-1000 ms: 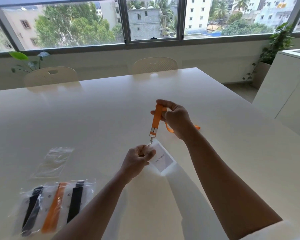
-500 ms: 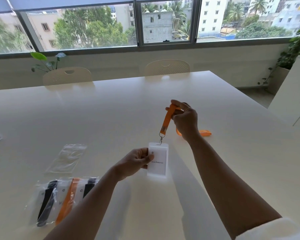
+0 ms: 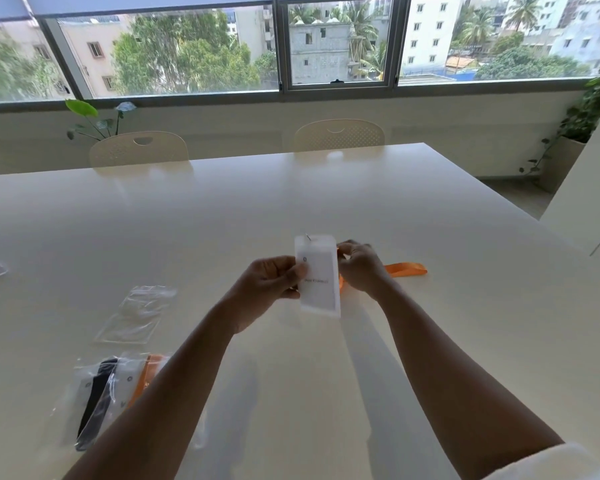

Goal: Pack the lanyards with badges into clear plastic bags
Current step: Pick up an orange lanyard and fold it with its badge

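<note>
Orange fabric lanyard (image 3: 405, 269) trails flat on the pale table (image 3: 430, 341) to the right of the right hand (image 3: 359, 268), its loop end lying past the wrist, while a short stretch of the strap shows between that hand and the white rectangular badge in a clear sleeve (image 3: 317, 277). The badge stands upright above the table between both hands, with a small metal clip (image 3: 308, 237) at its top edge. The left hand (image 3: 269, 284) pinches the badge's left edge, thumb on the front face and curled fingers behind. The right hand sits just beside the badge's right edge, fingers curled round the orange strap; how much of the strap it has gathered is hidden. Left of the arms, an empty clear plastic bag (image 3: 136, 315) lies flat on the table. Nearer the body, partly under the left forearm, lie clear bags already filled with black and orange lanyards and white badges (image 3: 101, 400). Two cream chairs (image 3: 338, 135) stand at the far side of the table beneath a wide window (image 3: 194, 50).
</note>
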A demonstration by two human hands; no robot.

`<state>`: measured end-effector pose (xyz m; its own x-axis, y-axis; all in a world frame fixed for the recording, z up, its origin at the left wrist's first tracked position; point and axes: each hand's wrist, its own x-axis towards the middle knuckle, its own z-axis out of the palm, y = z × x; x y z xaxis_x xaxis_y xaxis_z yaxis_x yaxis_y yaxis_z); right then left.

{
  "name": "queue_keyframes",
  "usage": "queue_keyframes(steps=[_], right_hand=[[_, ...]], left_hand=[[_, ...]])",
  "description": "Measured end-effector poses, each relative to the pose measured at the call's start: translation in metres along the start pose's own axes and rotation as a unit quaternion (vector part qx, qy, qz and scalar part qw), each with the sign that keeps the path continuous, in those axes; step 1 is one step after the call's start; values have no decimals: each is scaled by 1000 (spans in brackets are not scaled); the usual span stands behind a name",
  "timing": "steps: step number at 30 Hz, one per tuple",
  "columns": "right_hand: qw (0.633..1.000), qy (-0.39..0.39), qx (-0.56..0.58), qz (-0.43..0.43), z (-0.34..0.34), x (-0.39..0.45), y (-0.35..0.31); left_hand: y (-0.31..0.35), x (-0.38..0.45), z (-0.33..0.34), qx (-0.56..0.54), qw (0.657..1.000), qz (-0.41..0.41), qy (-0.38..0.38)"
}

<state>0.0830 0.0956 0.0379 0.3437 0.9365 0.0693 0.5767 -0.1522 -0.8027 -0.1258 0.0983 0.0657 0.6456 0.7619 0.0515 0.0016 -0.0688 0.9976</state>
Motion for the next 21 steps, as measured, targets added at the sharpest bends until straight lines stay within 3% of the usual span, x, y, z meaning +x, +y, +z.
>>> queue_keyframes(steps=[3,7,14,21], right_hand=[[992,-108,45,39,10,-12,-3],[979,-192,66,-1,14,-25,-14],[944,-299,128,-49,-3,-31,-33],[881,-326,337,-60,-13,-31,-46]], left_hand=[[13,14,-3,-31,997,33,65],[24,30,-9,-15,989,59,133],[21,59,-32,112,947,54,296],[12,58,-30,313,891,93,316]])
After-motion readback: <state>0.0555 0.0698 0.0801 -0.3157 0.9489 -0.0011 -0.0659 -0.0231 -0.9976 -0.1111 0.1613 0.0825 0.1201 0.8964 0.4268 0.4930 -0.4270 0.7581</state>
